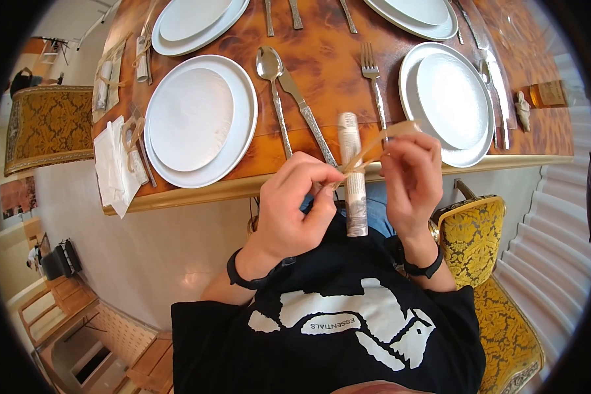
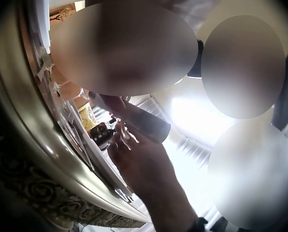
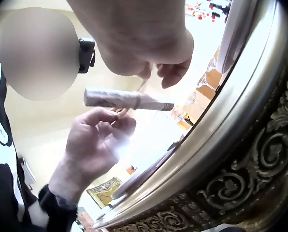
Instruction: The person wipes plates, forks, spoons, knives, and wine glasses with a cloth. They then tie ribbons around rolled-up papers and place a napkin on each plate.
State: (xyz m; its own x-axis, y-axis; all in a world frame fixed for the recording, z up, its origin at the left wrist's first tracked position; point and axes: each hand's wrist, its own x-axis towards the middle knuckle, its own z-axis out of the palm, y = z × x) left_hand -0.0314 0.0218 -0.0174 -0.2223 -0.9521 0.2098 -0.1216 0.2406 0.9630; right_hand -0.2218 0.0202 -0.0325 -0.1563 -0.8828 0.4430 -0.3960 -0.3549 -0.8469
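Observation:
A printed paper roll (image 1: 356,207) stands out between the hands at the table's near edge, with a strip of tan twine (image 1: 373,144) round its middle. My left hand (image 1: 294,209) pinches the twine on the left side of the roll between thumb and forefinger. On the other side, my right hand (image 1: 414,180) holds the long upper end of the twine in its fingertips. The right wrist view has the roll (image 3: 112,98) hanging between my left hand (image 3: 93,147) and my right hand (image 3: 144,38). In the left wrist view the roll (image 2: 146,122) lies above my right hand (image 2: 146,166).
Stacked white plates (image 1: 156,154) are on the left, and another stack (image 1: 410,105) is on the right. Between them lie a spoon (image 1: 276,98), a knife (image 1: 308,118) and a fork (image 1: 375,92). Napkins (image 1: 111,174) rest at the left corner; a yellow chair (image 1: 469,243) is at right.

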